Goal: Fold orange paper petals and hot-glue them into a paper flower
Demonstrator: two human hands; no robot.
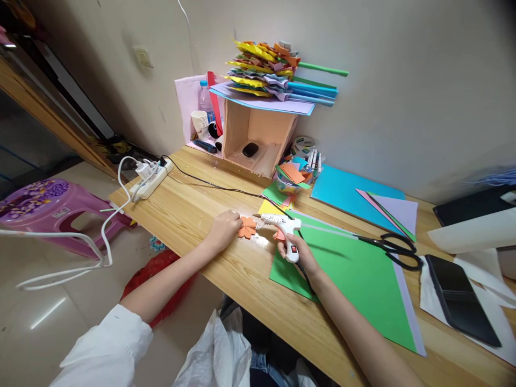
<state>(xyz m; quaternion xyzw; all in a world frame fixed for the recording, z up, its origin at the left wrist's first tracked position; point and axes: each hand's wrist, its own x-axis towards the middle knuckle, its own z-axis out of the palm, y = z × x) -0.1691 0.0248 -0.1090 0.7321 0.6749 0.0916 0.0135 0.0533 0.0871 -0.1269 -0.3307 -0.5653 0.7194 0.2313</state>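
Observation:
My right hand (307,260) is wrapped round the handle of a white hot glue gun (278,220), its nozzle pointing left. Just under and left of that nozzle lies an orange paper flower (247,228) on the wooden table. My left hand (224,231) has its fingers closed on the flower's left edge. Whether the nozzle touches the paper I cannot tell. A whitish patch (260,240) shows on the wood beside the flower. The gun's black cord runs down past my right wrist.
Green paper sheets (342,269) lie right of the gun, with black-handled scissors (397,250) on them. A phone (461,298) rests farther right. A tub of paper scraps (288,185) and a pink box (258,129) stand behind. A power strip (151,180) sits at the left edge.

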